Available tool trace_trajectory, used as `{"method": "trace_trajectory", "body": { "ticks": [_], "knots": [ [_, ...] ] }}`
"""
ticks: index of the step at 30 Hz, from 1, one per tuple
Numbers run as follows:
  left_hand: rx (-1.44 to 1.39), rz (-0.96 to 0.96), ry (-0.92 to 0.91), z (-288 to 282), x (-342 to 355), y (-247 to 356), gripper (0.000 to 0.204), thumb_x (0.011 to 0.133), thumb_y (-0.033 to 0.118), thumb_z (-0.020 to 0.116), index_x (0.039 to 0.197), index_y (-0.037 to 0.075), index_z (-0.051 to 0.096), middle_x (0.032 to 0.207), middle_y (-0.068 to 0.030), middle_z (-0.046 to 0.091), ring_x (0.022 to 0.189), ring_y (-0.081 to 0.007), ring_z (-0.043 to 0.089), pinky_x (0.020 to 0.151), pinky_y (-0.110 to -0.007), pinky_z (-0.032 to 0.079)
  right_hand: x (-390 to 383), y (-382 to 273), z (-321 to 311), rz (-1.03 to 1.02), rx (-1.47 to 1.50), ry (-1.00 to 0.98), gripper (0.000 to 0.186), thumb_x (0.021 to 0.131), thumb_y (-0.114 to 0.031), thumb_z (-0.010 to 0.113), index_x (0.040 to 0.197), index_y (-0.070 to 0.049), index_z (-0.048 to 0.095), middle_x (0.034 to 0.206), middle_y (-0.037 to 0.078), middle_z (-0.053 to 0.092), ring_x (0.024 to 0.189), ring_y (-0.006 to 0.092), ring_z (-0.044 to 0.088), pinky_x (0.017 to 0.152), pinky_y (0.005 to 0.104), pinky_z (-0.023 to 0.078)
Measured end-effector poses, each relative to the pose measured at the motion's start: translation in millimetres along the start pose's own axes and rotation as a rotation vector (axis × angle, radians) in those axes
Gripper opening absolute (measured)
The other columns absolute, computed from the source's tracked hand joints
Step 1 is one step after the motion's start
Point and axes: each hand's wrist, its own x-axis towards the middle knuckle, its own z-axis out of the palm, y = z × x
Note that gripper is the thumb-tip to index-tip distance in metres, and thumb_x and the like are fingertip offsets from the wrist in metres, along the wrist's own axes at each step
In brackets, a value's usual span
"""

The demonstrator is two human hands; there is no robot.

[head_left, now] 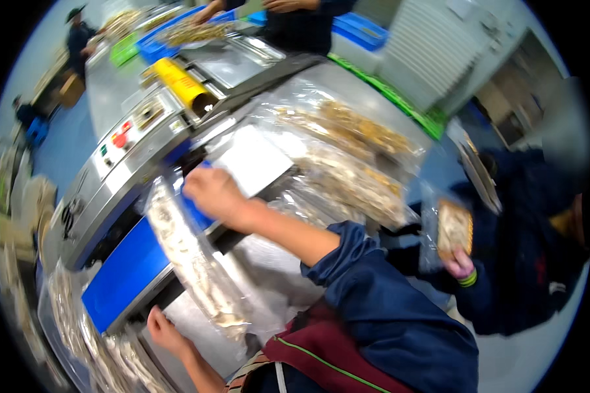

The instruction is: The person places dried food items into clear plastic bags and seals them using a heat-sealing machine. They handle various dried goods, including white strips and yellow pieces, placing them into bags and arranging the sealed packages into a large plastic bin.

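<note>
Bright, even indoor light, with heavy motion blur and fisheye warping.

Light falls from overhead, so shadows are soft and short. White glare flashes on the clear plastic bags [347,157] and on the steel machine housing [105,190] along the counter's left edge. Everything smears, the right hand [213,193] least. Straight edges bow towards the rim, and the corners fall off to black.

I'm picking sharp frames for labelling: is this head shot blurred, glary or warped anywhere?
Head view: the right hand and left hand are soft with motion blur; glare streaks the clear plastic bag and the steel machine; fisheye bends straight edges near the black rim.
</note>
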Motion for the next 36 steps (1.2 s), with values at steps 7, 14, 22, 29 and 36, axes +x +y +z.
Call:
{"method": "trace_trajectory", "body": {
  "ticks": [7, 14, 22, 29, 36],
  "knots": [
    [-0.03, 0.2, 0.083, -39, 16, 22, 0.021, 0.088, 0.018, 0.054, 0.098, 0.001, 0.061, 0.076, 0.0032, 0.053, 0.062, -0.0052, 0.04, 0.054, -0.019, 0.031, -156, -42, -40, -0.217, 0.073, 0.098, 0.011, 0.079, -0.01, 0.055, 0.08, 0.0, 0.061, 0.073, 0.014, 0.061, 0.065, 0.0302, 0.06, 0.058, 0.0361, 0.048],
    [-0.109, 0.443, -0.083, -42, -49, 103, 0.021, 0.091, 0.016, 0.051, 0.099, -0.001, 0.059, 0.073, 0.0017, 0.048, 0.062, -0.006, 0.036, 0.055, -0.02, 0.032, -263, -31, -23, 0.045, 0.129, -0.014, 0.016, 0.079, -0.014, 0.05, 0.074, -0.002, 0.059, 0.072, 0.015, 0.06, 0.068, 0.0337, 0.059, 0.062, 0.0415, 0.048],
    [-0.071, 0.52, -0.226, -32, -46, 100, 0.025, 0.09, 0.013, 0.053, 0.107, -0.004, 0.055, 0.09, -0.0021, 0.055, 0.073, -0.0055, 0.046, 0.063, -0.018, 0.038, -298, -34, -29, -0.066, 0.022, -0.065, 0.019, 0.08, -0.014, 0.048, 0.072, -0.001, 0.058, 0.07, 0.015, 0.059, 0.067, 0.0329, 0.059, 0.06, 0.0398, 0.048],
    [0.04, 0.504, -0.151, -61, -7, 83, 0.028, 0.088, 0.012, 0.054, 0.11, -0.004, 0.054, 0.099, -0.0066, 0.057, 0.088, -0.0117, 0.052, 0.079, -0.023, 0.041, -313, -38, -35, 0.19, 0.116, -0.283, 0.02, 0.079, -0.017, 0.05, 0.08, -0.002, 0.064, 0.08, 0.017, 0.063, 0.074, 0.0325, 0.061, 0.071, 0.0385, 0.048],
    [-0.001, 0.486, -0.266, -48, -20, 76, 0.028, 0.086, 0.012, 0.056, 0.109, -0.004, 0.054, 0.096, -0.0061, 0.057, 0.086, -0.0114, 0.052, 0.079, -0.022, 0.041, -316, -36, -38, 0.143, 0.08, -0.303, 0.021, 0.079, -0.018, 0.049, 0.078, -0.002, 0.063, 0.073, 0.017, 0.062, 0.071, 0.0345, 0.06, 0.069, 0.0413, 0.047]
  ]
}}
